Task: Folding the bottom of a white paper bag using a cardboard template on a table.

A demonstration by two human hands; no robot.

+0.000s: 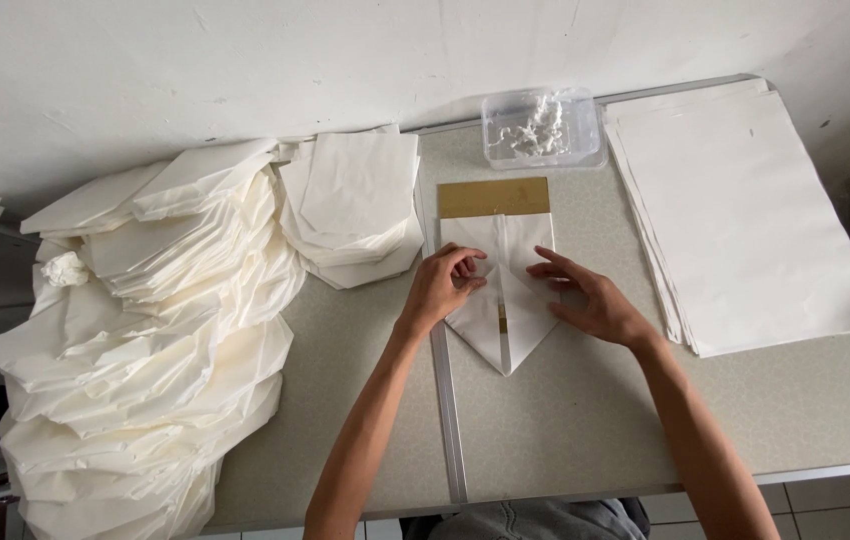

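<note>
Paper-bag workshop: stacked folded bags [145,330], paper sheets [745,220].

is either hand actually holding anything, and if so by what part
Nothing is lifted. The left hand and right hand both press on the folded white paper lying on the table: left on its left flap, right on its right flap.
</note>
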